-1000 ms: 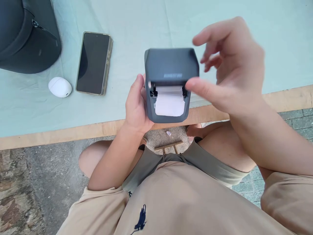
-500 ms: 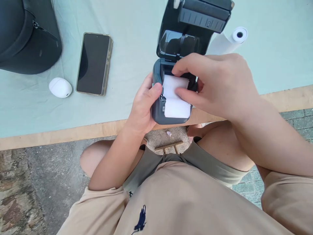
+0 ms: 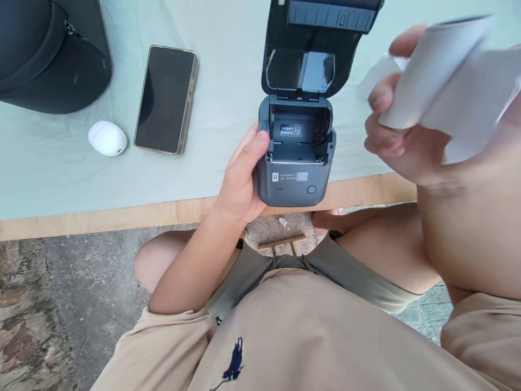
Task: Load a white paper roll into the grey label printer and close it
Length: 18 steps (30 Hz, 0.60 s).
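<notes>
A dark bag (image 3: pixel 49 54), white earbud case (image 3: pixel 107 138) and phone (image 3: pixel 166 99) lie on the tabletop (image 3: pixel 228 70). The left hand (image 3: pixel 240 179) grips the open printer (image 3: pixel 299 149) at the tabletop's edge. The right hand (image 3: pixel 402 141), fingers curled, holds a paper roll (image 3: pixel 435 70) raised beside it.
</notes>
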Each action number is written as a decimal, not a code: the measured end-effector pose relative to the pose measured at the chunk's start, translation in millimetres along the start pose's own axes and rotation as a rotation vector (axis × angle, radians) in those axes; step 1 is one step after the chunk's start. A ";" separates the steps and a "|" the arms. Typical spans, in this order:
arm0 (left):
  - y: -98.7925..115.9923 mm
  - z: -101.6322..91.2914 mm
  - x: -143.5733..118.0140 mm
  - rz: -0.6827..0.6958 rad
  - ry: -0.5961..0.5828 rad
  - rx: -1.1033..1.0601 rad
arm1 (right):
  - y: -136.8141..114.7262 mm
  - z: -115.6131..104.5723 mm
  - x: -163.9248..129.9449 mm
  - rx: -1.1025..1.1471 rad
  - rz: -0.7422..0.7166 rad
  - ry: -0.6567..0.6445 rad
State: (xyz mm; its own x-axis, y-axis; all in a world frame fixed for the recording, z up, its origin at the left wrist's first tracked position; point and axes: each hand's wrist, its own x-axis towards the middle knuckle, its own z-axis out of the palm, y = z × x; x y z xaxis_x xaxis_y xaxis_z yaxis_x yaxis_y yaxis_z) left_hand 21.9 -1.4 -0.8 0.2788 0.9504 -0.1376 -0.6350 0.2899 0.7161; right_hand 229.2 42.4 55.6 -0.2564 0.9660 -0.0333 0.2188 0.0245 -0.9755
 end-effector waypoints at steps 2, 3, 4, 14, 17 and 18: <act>0.6 -0.3 -0.1 -0.017 -0.009 -0.034 | 15.7 -0.9 0.5 0.126 0.072 0.010; 0.6 -0.6 0.0 -0.018 -0.018 -0.039 | 22.3 -1.0 -1.0 0.165 0.070 0.018; 0.4 -1.1 0.2 -0.014 -0.022 -0.037 | 27.4 -1.0 -3.2 0.148 0.037 0.031; 0.7 0.6 3.1 -0.003 -0.032 0.015 | 39.7 -9.0 -19.2 -0.721 -0.267 0.085; 0.5 1.2 3.2 -0.006 -0.015 0.039 | 44.1 -7.9 -19.5 -0.828 -0.109 0.056; 0.3 1.1 3.2 -0.001 -0.019 0.037 | 43.7 -8.3 -20.2 -0.839 -0.085 0.035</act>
State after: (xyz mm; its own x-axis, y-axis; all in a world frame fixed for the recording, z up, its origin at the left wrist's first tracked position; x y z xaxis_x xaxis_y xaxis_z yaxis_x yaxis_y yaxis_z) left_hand 23.5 1.6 -0.2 0.2934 0.9477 -0.1257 -0.6076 0.2864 0.7408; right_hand 251.8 26.1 15.5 -0.2778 0.9592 0.0534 0.8302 0.2677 -0.4890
